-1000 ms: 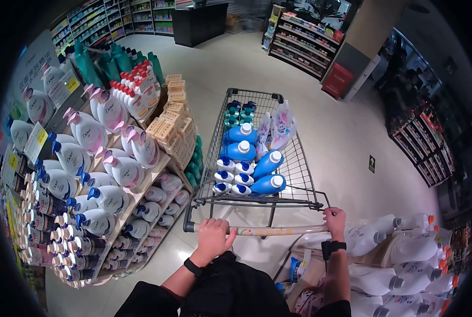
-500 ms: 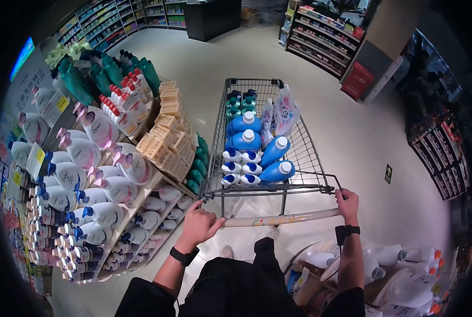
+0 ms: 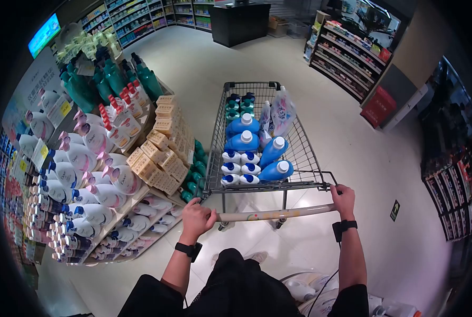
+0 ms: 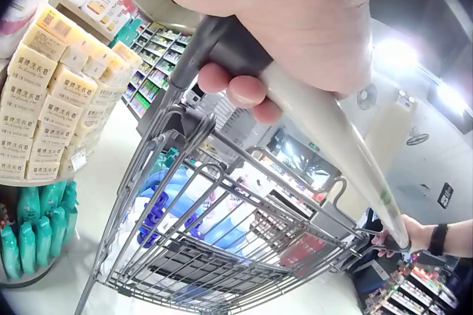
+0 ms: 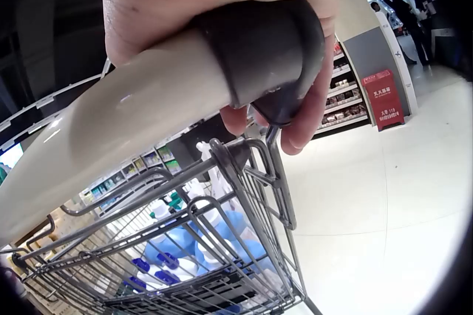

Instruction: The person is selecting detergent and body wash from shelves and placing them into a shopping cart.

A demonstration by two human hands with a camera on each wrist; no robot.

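cream cart handle [image 3: 275, 214] clasped at its ends by left grip [image 3: 196, 217] and right grip [image 3: 344, 198].

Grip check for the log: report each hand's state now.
Left hand: closed, gripping the left end of the cart handle.
Right hand: closed, gripping the right end of the same handle.

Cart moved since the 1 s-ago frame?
Yes. The cart rolled forward; the yellow box stack beside it now sits nearer its handle end.
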